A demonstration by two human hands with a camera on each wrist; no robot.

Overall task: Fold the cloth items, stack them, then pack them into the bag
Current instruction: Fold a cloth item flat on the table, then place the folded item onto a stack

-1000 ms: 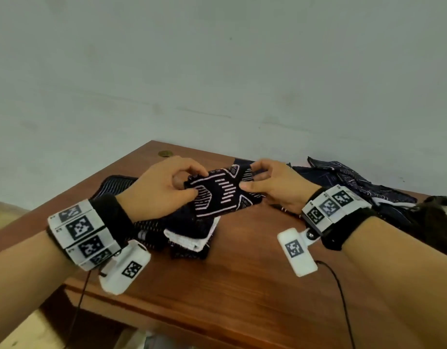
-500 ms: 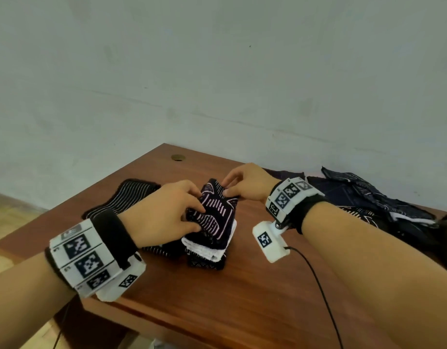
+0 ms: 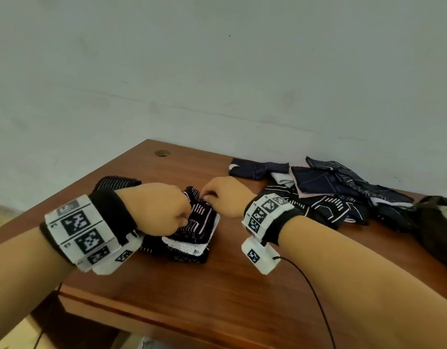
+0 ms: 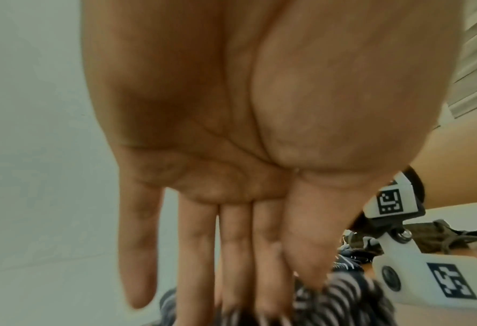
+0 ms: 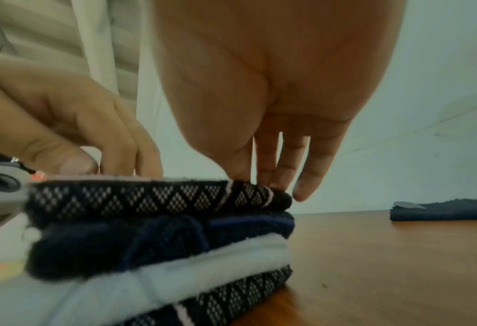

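A folded black cloth with pink line pattern (image 3: 203, 220) lies on top of a small stack of folded cloths (image 3: 189, 248) on the wooden table (image 3: 242, 298). In the right wrist view the stack (image 5: 159, 242) shows patterned, navy and white layers. My left hand (image 3: 164, 212) rests on the near part of the top cloth, its straight fingers (image 4: 259, 275) touching it. My right hand (image 3: 221, 197) pinches the cloth's far corner with thumb and fingertips (image 5: 267, 176). A heap of unfolded dark cloths (image 3: 330, 195) lies to the right. The dark bag (image 3: 434, 222) sits at the far right.
A flat black striped cloth (image 3: 116, 183) lies left of the stack, partly behind my left wrist. One folded navy piece (image 3: 257, 168) sits near the table's back edge. A brass grommet (image 3: 162, 153) marks the far corner. A thin black cable (image 3: 315, 298) runs from my right wrist.
Both hands have brought the patterned cloth, held up between them a second ago, down and left onto the stack. They now rest low on it.
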